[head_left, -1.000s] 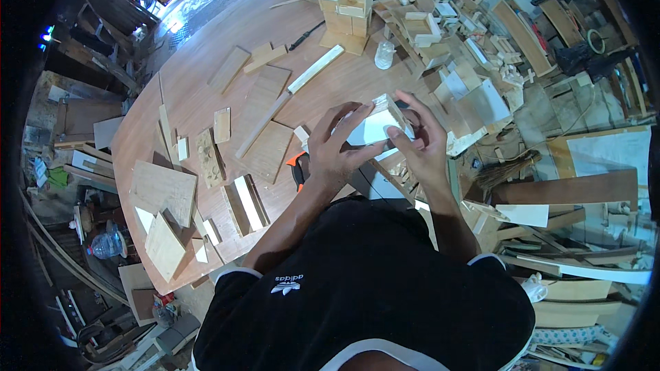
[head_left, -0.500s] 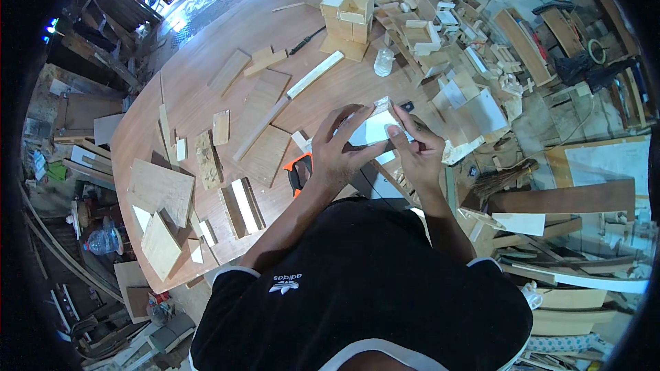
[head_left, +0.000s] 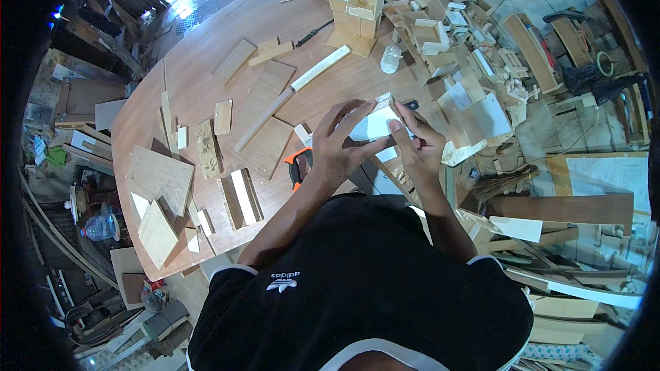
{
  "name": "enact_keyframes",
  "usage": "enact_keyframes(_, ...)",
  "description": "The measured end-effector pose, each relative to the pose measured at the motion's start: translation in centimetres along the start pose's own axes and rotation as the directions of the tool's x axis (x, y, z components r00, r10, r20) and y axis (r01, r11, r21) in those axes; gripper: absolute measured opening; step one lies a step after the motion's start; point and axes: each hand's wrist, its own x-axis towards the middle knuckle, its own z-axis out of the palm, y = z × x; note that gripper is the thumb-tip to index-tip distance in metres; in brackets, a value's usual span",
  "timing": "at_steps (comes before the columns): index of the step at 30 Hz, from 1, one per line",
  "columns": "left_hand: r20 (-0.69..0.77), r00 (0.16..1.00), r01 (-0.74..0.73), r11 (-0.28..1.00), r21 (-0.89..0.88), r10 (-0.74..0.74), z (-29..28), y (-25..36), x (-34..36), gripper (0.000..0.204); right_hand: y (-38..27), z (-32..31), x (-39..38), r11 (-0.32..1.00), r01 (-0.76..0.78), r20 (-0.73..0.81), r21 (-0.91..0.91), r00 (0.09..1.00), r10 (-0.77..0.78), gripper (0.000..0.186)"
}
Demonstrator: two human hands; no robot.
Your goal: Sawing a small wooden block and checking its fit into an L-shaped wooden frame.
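Note:
Between my two hands is a small white-faced wooden piece (head_left: 373,124), box-like, with a pale rough end pointing away from me. My left hand (head_left: 338,143) grips its left side, fingers curved over the far edge and thumb along the near edge. My right hand (head_left: 421,145) closes on the right side, its thumb pressed on the white face. The piece is held up over the near edge of the wooden table (head_left: 199,89). An orange-and-black saw handle (head_left: 298,167) lies beside my left wrist, partly hidden by it.
Plywood boards (head_left: 162,177) and strips (head_left: 322,69) lie about the table. A stacked wooden box (head_left: 355,17) stands at the far side, near a clear plastic cup (head_left: 391,60). Many offcuts (head_left: 430,34) are heaped at the far right. A straw broom (head_left: 509,182) lies right of me.
The whole view has shifted slightly. Both hands keep their hold on the white-faced piece, with hardly any change in grip.

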Motion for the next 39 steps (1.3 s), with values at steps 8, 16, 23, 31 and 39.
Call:
enact_keyframes(8, -0.006, 1.0, 0.005, 1.0, -0.007, -0.005, 0.2, -0.3, -0.1, 0.059, -0.4, 0.3, -0.2, 1.0, 0.005, -0.006, -0.029, 1.0, -0.005, 0.031)
enact_keyframes(16, 0.033, 0.996, -0.086, 0.993, 0.083, 0.083, 0.0, -0.9, -0.3, 0.06, 0.1, 0.3, -0.4, 0.998, 0.025, -0.021, -0.051, 0.999, -0.027, 0.03)
enact_keyframes(23, 0.078, 0.991, -0.109, 0.993, 0.052, 0.105, -0.5, -0.8, 0.2, 0.061, 0.8, 0.0, -0.6, 0.996, 0.035, -0.046, -0.077, 0.998, -0.039, 0.029)
enact_keyframes(31, 0.325, 0.929, 0.179, 0.984, 0.018, -0.175, -5.0, -0.2, 4.1, 0.083, -1.0, -1.1, 0.9, 0.989, 0.009, -0.265, 0.149, 0.964, 0.031, 0.038)
enact_keyframes(39, 0.226, 0.972, 0.105, 0.981, -0.16, -0.067, -5.7, 0.7, 6.4, 0.054, -2.3, 1.2, 1.1, 0.9, 0.023, -0.314, 0.434, 0.941, 0.128, 0.046)
